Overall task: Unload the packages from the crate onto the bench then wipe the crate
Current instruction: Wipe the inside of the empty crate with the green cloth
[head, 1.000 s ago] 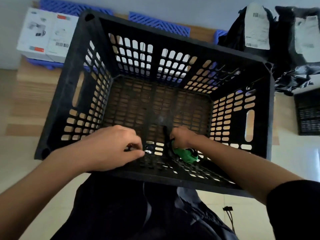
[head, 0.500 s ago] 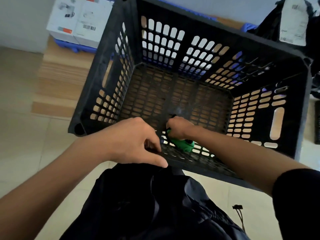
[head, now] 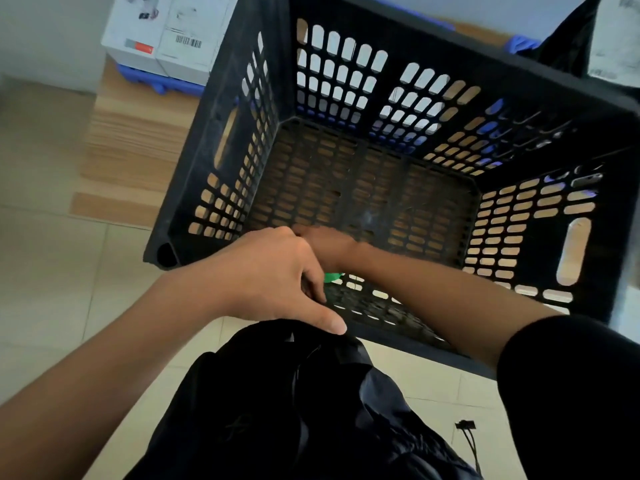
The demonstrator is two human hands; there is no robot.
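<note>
A person is leaning over a black crate (head: 408, 188) that is sitting tilted against the edge of a wooden worktop (head: 138, 133), its slotted floor bare of packages. The left hand (head: 263, 275) is gripping the crate's near wall, fingers (head: 311, 285) curled over the rim and the thumb lying along the outside, just above the person's dark clothing (head: 294, 410). The right hand (head: 325, 239) is reaching inside, low against the same near wall, its forearm crossing the rim from the right; a black sleeve (head: 571, 393) is covering the upper arm. The right hand is blurred and partly hidden behind the left, so whether its fingers are curled or straight cannot be told. A sliver of green cloth (head: 333, 276) is showing just beneath that wrist, against the wall's slots; whether the hand is holding it cannot be seen.

On the worktop behind the crate's left corner, two white boxes (head: 162, 32) are resting on a blue plastic piece (head: 162, 85). At the upper right, a black bag (head: 568, 43) with a white label is lying beside the crate's far corner. A small black cord (head: 467, 434) is lying on the pale tiled floor (head: 52, 289) near the person's leg.
</note>
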